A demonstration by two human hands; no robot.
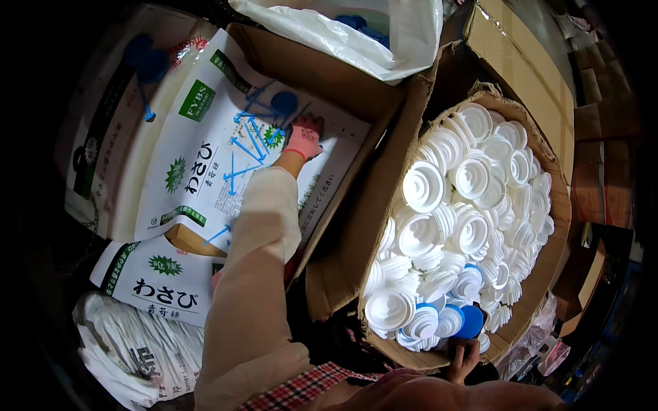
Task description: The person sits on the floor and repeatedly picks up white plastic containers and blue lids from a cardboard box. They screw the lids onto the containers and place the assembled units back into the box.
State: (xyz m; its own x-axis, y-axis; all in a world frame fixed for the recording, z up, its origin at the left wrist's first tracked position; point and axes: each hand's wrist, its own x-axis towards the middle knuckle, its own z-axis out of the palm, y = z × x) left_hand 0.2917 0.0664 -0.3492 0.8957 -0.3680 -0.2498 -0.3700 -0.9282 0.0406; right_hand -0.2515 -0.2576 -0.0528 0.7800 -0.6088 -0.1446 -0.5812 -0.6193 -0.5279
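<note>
Up at the far end of a long reach, the left hand (302,136), in a pink and dark glove, is pressing down on a white printed sheet (226,164) that is lying across an open cardboard box (343,89). Its arm, in a pale sleeve, is stretching nearly straight from the lower edge, and its curled fingers are touching a cluster of thin blue sticks with round blue discs (257,133); whether they are pinching one, I cannot tell. Down low, the bare right hand (465,357) is bending at the near rim of a second cardboard box (541,274), its fingers closing on a blue cap (471,321) among stacked white ribbed lids (452,219). A white plastic bag (329,34) is sitting beyond both boxes.
</note>
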